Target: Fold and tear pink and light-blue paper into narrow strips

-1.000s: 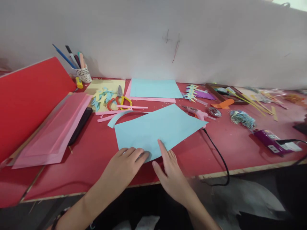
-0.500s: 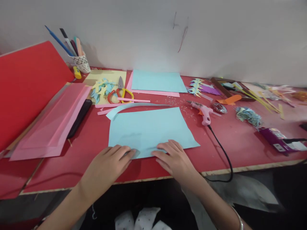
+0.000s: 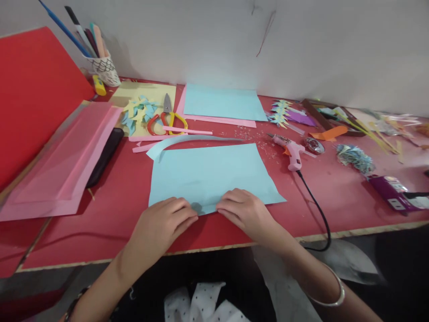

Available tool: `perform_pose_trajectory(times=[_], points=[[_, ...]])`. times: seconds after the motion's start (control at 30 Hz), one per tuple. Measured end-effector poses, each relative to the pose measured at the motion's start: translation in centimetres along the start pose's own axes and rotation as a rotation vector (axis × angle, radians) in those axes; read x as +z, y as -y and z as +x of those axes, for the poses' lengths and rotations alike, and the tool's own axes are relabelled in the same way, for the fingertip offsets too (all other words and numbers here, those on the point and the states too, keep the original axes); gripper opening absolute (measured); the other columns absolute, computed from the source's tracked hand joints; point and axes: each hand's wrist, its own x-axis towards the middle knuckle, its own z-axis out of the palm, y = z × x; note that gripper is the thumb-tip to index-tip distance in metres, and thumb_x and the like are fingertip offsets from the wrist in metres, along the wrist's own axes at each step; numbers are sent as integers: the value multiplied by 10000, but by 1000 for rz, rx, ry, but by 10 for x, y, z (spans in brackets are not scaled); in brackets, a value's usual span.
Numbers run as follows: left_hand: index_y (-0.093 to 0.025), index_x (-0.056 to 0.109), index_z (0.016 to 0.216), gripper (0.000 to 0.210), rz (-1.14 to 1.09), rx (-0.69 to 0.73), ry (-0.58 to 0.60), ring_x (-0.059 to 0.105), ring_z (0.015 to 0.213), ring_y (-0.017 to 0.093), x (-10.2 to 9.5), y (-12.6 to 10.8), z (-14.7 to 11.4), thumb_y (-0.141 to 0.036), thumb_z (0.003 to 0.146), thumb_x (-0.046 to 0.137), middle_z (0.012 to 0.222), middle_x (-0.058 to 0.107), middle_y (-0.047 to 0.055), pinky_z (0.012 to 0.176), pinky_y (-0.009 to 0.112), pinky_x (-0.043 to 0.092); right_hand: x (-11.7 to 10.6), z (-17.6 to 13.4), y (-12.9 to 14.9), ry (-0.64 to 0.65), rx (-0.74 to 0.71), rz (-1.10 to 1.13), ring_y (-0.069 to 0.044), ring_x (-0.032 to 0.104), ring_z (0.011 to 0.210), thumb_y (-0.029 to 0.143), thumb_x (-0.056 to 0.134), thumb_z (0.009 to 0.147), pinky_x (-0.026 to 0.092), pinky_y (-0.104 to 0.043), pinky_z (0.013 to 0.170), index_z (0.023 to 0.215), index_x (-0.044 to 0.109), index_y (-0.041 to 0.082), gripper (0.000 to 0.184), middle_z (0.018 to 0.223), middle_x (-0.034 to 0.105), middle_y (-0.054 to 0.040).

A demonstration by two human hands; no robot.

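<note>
A light blue sheet of paper [image 3: 208, 170] lies flat on the red table in front of me. My left hand [image 3: 167, 221] is closed at its near edge, left of the middle, thumb and fingertips pressed together on the paper. To the right, my right hand [image 3: 246, 212] grips the same edge with curled fingers. A short stretch of edge shows between the two hands. The fingertips partly hide how the edge is held. A curved blue paper strip [image 3: 187, 139] rests along the sheet's far edge.
Scissors [image 3: 167, 117] lie behind on yellow paper, beside cut scraps [image 3: 139, 114]. A pink glue gun [image 3: 291, 152] with a black cord sits to the right, near a purple power strip [image 3: 395, 192]. Pink sheets [image 3: 63, 156] lean at left; a pen cup [image 3: 106, 69] stands behind.
My fingers have curled in more tightly on the paper's near edge, and the left hand has shifted slightly right along it. The camera view has tilted down a little.
</note>
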Motion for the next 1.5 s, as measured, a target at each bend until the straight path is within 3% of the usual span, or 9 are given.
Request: perform_pose_trajectory(times=[0.23, 0.47, 0.63, 0.93, 1.5], points=[[-177, 541, 594, 388, 47, -120, -6, 486, 473, 101, -2, 5, 5, -364, 870, 342, 556, 564, -8, 442, 213, 310, -1, 7, 2, 60, 7, -193, -116, 421, 622, 217, 391, 878, 274, -260, 611, 672, 566, 182, 272, 647, 517, 2], [-182, 522, 568, 409, 152, -71, -15, 471, 441, 111, -4, 5, 8, -366, 875, 324, 502, 549, -15, 443, 228, 284, 0, 9, 0, 45, 25, -146, -112, 436, 598, 268, 379, 885, 260, -262, 603, 662, 553, 170, 300, 633, 529, 6], [-182, 518, 585, 397, 138, -25, -35, 491, 465, 116, -4, 9, 6, -347, 884, 315, 511, 548, -23, 464, 239, 316, 2, 9, -2, 31, 38, -128, -109, 446, 591, 267, 392, 878, 251, -259, 595, 653, 547, 170, 290, 625, 536, 8], [-187, 532, 713, 349, -17, -90, 10, 542, 584, 126, -3, 20, -11, -344, 896, 280, 654, 591, 0, 550, 250, 401, 3, 8, -1, 33, 72, -129, -106, 455, 592, 259, 417, 865, 260, -249, 605, 657, 532, 166, 254, 629, 544, 11], [-195, 595, 760, 463, -12, -123, -46, 613, 603, 126, -16, 23, -20, -369, 909, 193, 666, 634, 16, 547, 233, 466, 4, 8, 0, 15, 79, -147, -104, 441, 585, 247, 410, 865, 270, -239, 611, 653, 518, 171, 249, 626, 535, 14]])
